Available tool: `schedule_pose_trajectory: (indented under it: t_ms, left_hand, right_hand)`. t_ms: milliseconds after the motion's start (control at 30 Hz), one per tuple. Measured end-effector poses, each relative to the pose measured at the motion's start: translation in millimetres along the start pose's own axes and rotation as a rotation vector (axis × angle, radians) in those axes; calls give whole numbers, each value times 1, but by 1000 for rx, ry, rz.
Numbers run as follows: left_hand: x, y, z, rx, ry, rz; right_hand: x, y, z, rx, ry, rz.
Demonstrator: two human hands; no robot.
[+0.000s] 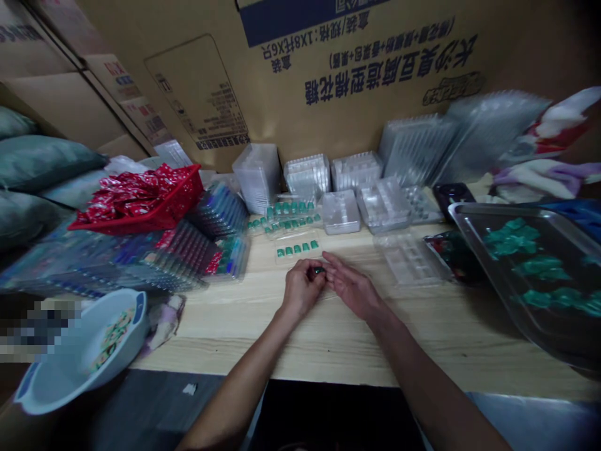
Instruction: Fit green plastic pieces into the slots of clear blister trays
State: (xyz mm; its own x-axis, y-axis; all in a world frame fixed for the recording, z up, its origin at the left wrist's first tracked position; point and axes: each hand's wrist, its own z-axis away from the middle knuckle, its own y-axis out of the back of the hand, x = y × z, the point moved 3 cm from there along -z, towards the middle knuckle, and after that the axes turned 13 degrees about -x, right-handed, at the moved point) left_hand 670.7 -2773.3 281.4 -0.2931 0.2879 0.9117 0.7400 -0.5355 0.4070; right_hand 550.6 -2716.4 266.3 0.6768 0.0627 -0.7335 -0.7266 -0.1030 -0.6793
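Note:
My left hand (303,287) is closed in a pinch on a small dark green piece (319,270), most of which the fingers hide. Close against it, my right hand (353,289) has its fingers stretched out, the tips beside the piece. Just beyond both hands lies a clear plastic tray (277,259) with a row of several green pieces (297,248). Behind that, another clear tray holds more green pieces (292,220). To the right rests a clear compartment tray (406,260).
A metal tray (498,300) with green pieces stands at right. On the left are filled clear trays (154,257), a red basket (141,220) of red packets and a pale blue basin (66,369). Stacked clear containers (257,178) line the back, before a large cardboard box (291,125).

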Motion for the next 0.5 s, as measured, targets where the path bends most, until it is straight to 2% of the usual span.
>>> schedule_pose_trajectory:
  t_ms: [133,233,333,500]
  left_hand:
    - [-13,5,0,19,63,458]
    - [-6,7,7,-65,146,654]
    - [5,6,12,-129,223,731]
    - [10,9,13,4,182,730]
  right_hand:
    - [1,3,-5,15,56,306]
    - [-1,2,-7,27,91,551]
    - [-3,2,-5,47,77,615]
    - [-6,2,-3,63,20,652]
